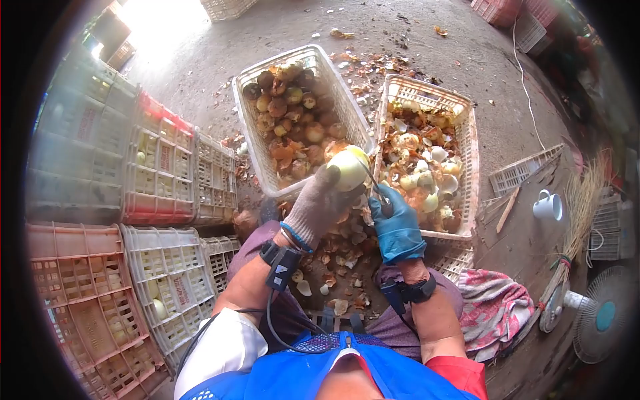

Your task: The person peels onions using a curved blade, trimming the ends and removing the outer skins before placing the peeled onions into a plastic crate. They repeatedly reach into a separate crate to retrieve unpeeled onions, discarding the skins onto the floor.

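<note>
Both hands are occupied and close together: the left hand (317, 208), in a pale knit glove, is wrapped around a partly bared onion (347, 173), while the right hand (396, 225), in a blue glove, is closed around the handle of a knife (369, 175). Seen from the wearer's seat, the onion sits between 1 and 2 o'clock of the left hand, which is the nearer since it touches it, and between 10 and 11 o'clock of the right. What matters most is how blade and onion lie: the knife's long axis runs from the right hand toward 11 o'clock, along the onion's 3 o'clock side, too close to tell whether the edge touches or is slightly apart. The onion looks nearly round, so its own long axis is hard to judge; some brown skin shows at its far end. At 11 o'clock from the onion stands a pale crate (337, 87) of brown-skinned onions (315, 132); at 3 o'clock, a dirtier crate (471, 160) holds loose skins (407, 141) and pale pieces.
</note>
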Tool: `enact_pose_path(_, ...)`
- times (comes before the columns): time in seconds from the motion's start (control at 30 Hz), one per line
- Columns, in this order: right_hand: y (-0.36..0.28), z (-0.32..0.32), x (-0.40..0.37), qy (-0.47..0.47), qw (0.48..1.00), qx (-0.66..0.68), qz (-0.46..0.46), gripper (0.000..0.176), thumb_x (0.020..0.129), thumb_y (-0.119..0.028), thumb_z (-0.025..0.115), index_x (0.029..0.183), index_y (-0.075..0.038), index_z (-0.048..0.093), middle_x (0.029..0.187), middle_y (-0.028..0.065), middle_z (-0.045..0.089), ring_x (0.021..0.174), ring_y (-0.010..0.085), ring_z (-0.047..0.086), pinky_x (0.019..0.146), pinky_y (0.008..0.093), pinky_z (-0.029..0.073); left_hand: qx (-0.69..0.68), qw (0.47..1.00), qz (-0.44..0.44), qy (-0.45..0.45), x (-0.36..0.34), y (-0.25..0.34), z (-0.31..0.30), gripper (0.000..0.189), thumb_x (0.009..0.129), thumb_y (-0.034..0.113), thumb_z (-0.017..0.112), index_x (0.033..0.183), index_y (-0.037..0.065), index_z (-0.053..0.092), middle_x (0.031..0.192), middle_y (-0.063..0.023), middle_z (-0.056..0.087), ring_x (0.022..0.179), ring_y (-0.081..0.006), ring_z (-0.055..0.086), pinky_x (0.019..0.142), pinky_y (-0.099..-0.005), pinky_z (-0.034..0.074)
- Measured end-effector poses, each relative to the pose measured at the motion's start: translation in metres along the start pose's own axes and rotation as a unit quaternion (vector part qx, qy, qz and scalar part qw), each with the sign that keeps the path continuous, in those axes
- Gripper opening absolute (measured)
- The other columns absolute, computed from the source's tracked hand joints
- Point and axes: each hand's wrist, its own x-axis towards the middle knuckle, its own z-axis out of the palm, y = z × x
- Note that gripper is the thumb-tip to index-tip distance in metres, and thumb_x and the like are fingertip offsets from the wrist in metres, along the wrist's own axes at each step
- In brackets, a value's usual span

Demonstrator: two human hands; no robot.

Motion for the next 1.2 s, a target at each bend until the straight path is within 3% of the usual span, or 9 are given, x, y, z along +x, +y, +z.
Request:
enact_pose_path(0.2,-0.007,-0.004,-0.002,0.047,0.996,-0.067,-0.046,0.042,0.095,-0.012,0.072,0.136,-0.008,0.064,0.12,0.0205,0.071,0.103,0.0322,0.07,0.092,0.0394,0.055,-0.006,1.0,0.01,-0.019,0.001,-0.001,0.003,0.063,0.096,0.029,0.076,0.146,0.001,0.049,0.141,-0.0148,0.059,0.128,-0.0291,0.06,0.114,-0.0463,0.051)
enact_pose_path(0.6,-0.015,-0.012,-0.004,0.044,0.993,-0.111,-0.016,0.06,0.085,0.004,0.067,0.141,-0.017,0.062,0.116,0.0187,0.071,0.094,0.0324,0.072,0.083,0.0402,0.058,-0.051,0.999,0.015,-0.007,0.001,-0.002,0.002,0.063,0.095,0.024,0.076,0.147,0.004,0.048,0.143,-0.0147,0.058,0.132,-0.0302,0.057,0.117,-0.0475,0.047)
enact_pose_path(0.8,-0.01,-0.008,-0.004,0.064,0.991,-0.115,-0.04,0.063,0.083,0.006,0.067,0.142,-0.017,0.062,0.117,0.0196,0.071,0.098,0.034,0.072,0.085,0.041,0.058,-0.046,0.999,0.027,0.0,0.001,-0.003,0.004,0.063,0.095,0.023,0.077,0.148,0.005,0.048,0.144,-0.0141,0.056,0.133,-0.0301,0.056,0.117,-0.0494,0.047)
enact_pose_path(1.0,0.005,0.006,0.001,0.101,0.993,-0.046,-0.044,0.044,0.095,-0.008,0.071,0.138,-0.009,0.064,0.123,0.0151,0.073,0.104,0.0229,0.073,0.09,0.0364,0.057,0.011,0.999,0.05,-0.017,0.002,-0.004,0.003,0.061,0.096,0.019,0.074,0.149,0.006,0.045,0.142,-0.0143,0.057,0.131,-0.0309,0.057,0.115,-0.0478,0.048)
enact_pose_path(1.1,-0.005,0.004,-0.002,0.018,0.996,0.049,0.076,0.038,0.1,-0.017,0.069,0.136,-0.006,0.064,0.125,0.0137,0.073,0.108,0.0193,0.071,0.092,0.0349,0.056,0.036,0.997,0.069,0.001,0.003,-0.007,0.005,0.063,0.095,0.017,0.072,0.149,0.006,0.042,0.141,-0.0148,0.057,0.129,-0.0318,0.058,0.115,-0.046,0.049)
enact_pose_path(1.2,0.001,0.006,-0.003,0.049,0.999,0.003,0.009,0.035,0.101,-0.016,0.067,0.135,-0.007,0.065,0.121,0.015,0.074,0.108,0.0206,0.071,0.092,0.0349,0.056,0.077,0.994,0.071,0.015,-0.002,-0.004,0.015,0.066,0.094,0.017,0.073,0.15,0.005,0.04,0.141,-0.016,0.057,0.128,-0.0322,0.059,0.114,-0.0433,0.049)
